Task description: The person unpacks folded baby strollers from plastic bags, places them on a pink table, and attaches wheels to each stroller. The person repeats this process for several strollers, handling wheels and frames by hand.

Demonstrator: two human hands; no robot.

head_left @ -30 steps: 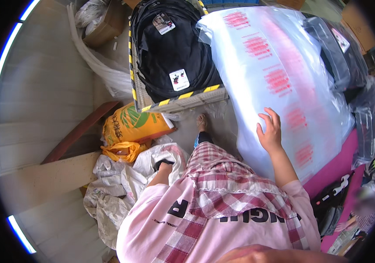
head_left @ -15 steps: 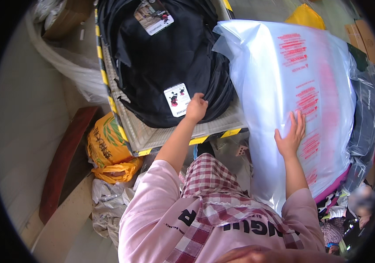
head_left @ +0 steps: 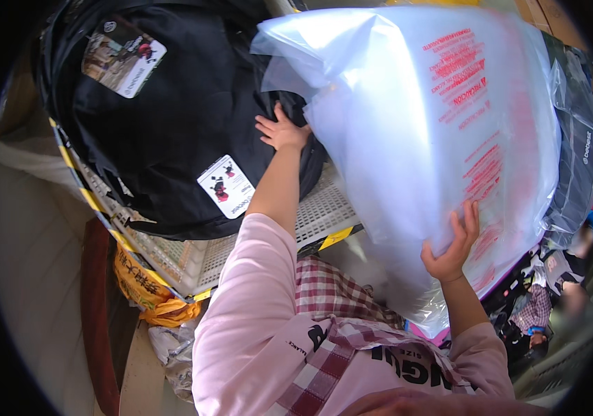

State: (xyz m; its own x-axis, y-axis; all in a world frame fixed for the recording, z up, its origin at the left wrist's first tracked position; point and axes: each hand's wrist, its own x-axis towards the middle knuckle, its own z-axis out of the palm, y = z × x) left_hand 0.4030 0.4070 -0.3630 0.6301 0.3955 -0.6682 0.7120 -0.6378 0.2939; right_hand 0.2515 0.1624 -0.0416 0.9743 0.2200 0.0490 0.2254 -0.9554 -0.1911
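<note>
A stack of rounded black fabric items (head_left: 172, 125) fills a white plastic crate (head_left: 324, 208). Two printed cards lie on the top item: a photo card (head_left: 122, 57) near its far side and a white card (head_left: 226, 187) nearer me. My left hand (head_left: 284, 130), fingers spread, rests on the right side of the black fabric, holding nothing. To the right bulges a stack of large clear plastic bags (head_left: 393, 132) with red print. My right hand (head_left: 452, 249) lies open on the near part of these bags.
Yellow-and-black tape (head_left: 338, 237) lines the crate's rim. An orange plastic bag (head_left: 145, 281) sits by its near left corner, beside a dark red curved board (head_left: 99, 319). Grey plastic-wrapped packages (head_left: 574, 152) stand at the right. Another person (head_left: 536, 312) is at lower right.
My left hand has moved from beside the white card to farther up the black fabric, its fingers spreading. My right hand still lies on the bags. The view has shifted right.
</note>
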